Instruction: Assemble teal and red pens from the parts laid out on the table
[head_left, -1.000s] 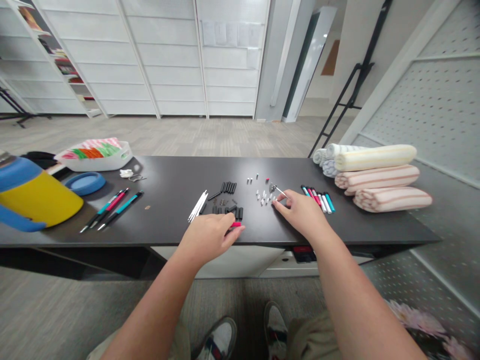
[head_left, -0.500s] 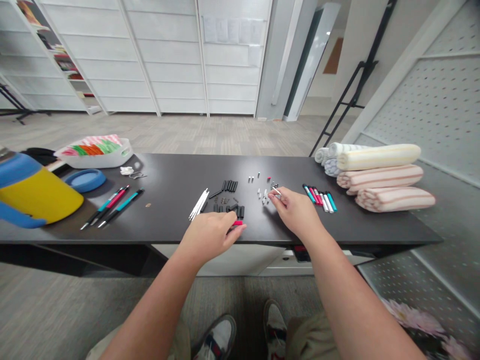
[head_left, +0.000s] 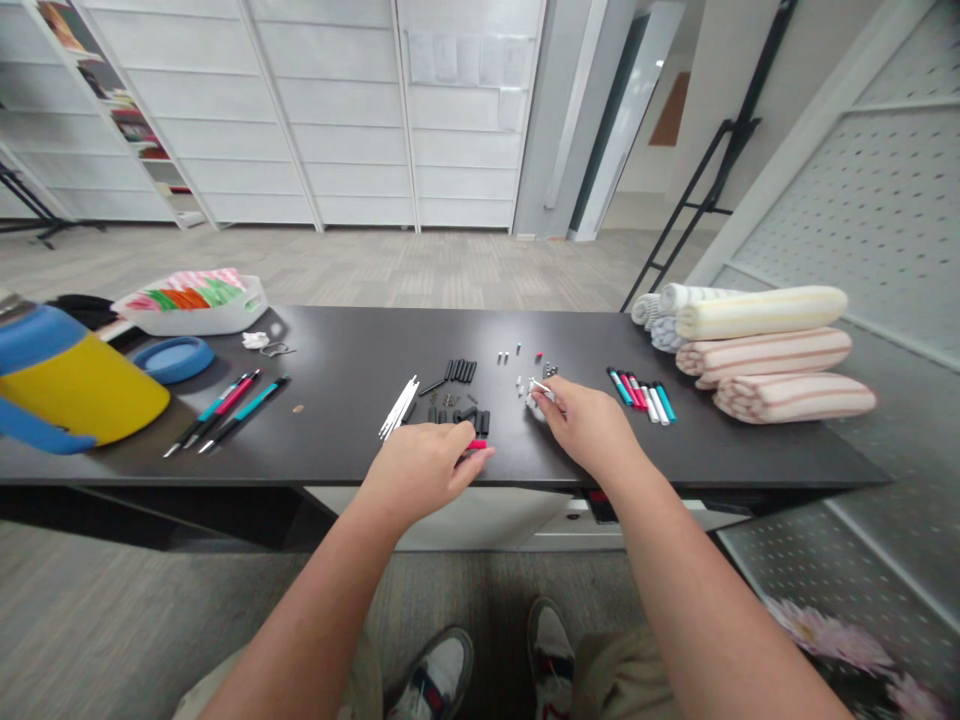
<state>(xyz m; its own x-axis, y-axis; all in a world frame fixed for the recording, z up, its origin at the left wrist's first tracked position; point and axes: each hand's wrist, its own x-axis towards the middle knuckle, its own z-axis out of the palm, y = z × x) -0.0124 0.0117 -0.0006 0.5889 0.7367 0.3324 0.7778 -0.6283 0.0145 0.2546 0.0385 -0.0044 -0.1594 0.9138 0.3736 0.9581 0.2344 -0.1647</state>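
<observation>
My left hand (head_left: 420, 468) is closed at the front of the dark table, with the end of a red pen barrel (head_left: 478, 444) showing between thumb and fingers. Pinched in the fingertips of my right hand (head_left: 589, 420) is a small white pen part (head_left: 539, 385), held over a group of tiny clear and metal pen parts (head_left: 520, 386). Just beyond my left hand lie short black tubes (head_left: 484, 424), small springs (head_left: 450, 400) and longer black tubes (head_left: 461, 371). White pen refills (head_left: 397, 408) fan out to their left.
Three whole pens (head_left: 244, 414) lie on the left, near a blue lid (head_left: 174, 359) and a yellow and blue jug (head_left: 82, 380). A white basket (head_left: 217, 318) stands behind. Colored pen barrels (head_left: 641, 396) are lined up on the right, before rolled towels (head_left: 765, 345).
My right hand has shifted slightly left and down among the tiny parts, with the white piece still in its fingertips. My left hand stays in place on the red barrel.
</observation>
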